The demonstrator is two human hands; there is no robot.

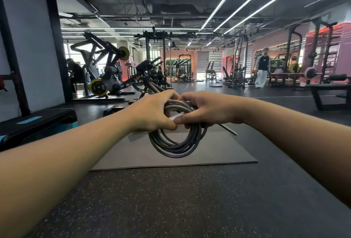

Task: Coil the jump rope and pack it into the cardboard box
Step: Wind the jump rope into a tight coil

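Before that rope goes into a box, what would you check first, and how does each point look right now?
1. Rope coiled: ok, the jump rope hangs in several round loops.
2. Grip: ok, left hand and right hand both clutch the top of the coil.
3. Loose ends: not ok, a thin end sticks out to the right.
4. Cardboard box: cannot tell, none in view.
5. Handles tucked in: cannot tell, hands hide them.
6. Floor below: ok, only a flat grey mat lies there.
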